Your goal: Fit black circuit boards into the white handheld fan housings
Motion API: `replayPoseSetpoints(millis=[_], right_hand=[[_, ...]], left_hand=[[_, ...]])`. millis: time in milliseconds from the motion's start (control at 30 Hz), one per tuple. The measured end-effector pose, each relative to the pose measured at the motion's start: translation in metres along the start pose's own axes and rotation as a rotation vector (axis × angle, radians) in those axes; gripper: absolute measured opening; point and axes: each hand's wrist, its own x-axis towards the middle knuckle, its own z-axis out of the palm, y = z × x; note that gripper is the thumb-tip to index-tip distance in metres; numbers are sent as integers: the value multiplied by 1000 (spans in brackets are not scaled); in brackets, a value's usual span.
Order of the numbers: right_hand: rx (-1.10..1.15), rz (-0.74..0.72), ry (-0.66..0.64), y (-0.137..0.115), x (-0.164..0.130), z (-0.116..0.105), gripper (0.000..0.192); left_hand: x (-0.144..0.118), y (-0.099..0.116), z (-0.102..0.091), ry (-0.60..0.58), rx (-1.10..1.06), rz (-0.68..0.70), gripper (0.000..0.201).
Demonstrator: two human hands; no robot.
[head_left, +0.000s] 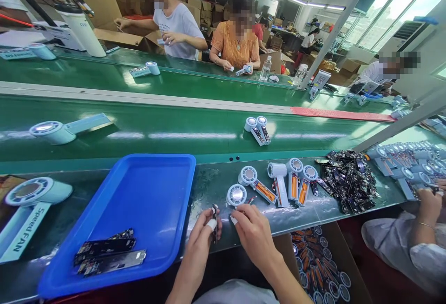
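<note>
Holding by the edges seems wisest: above the worktop (213, 178), the left hand's (199, 235) grip pinches a circuit board (214, 226), while whether the right hand (253, 229), near a fan (236, 195), holds anything I cannot tell.

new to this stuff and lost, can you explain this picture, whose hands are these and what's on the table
There is no robot here: these are a person's own two hands, and the single picture comes from a camera worn on their head, looking forward and down. The left hand holds a thin dark circuit board on edge. The right hand is beside it, near a round fan head; whether it pinches anything is hard to tell. On the work table, a blue tray with a few more boards lies to the left; to the right are light-blue handheld fans and a heap of boards. Beyond runs a long green surface with more fans on it, and co-workers are on its far side.
</note>
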Motion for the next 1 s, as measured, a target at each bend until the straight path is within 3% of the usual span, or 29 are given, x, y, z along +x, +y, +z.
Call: replayPoseSetpoints(millis=[133,300,433,633,733,867,1000], right_hand=[[150,30,-10,3,0,-3,27],[323,121,-19,-1,2,3,31],[359,81,-19,-5,1,7,39],[260,36,52,-6,-4,14,27],[291,5,71,-5,-5,16,24],[424,67,126,-3,-3,16,21],[485,141,112,-3,-1,13,20]], left_hand=[[0,-1,-6,-86,20,-35,43],[1,-3,1,-87,376,169,36],[2,-5,5,-37,387,161,42],[-1,-2,3,-8,366,167,41],[-4,0,4,-3,324,89,45],[-8,1,3,-54,129,-120,48],[-11,-3,-2,-64,45,-174,48]])
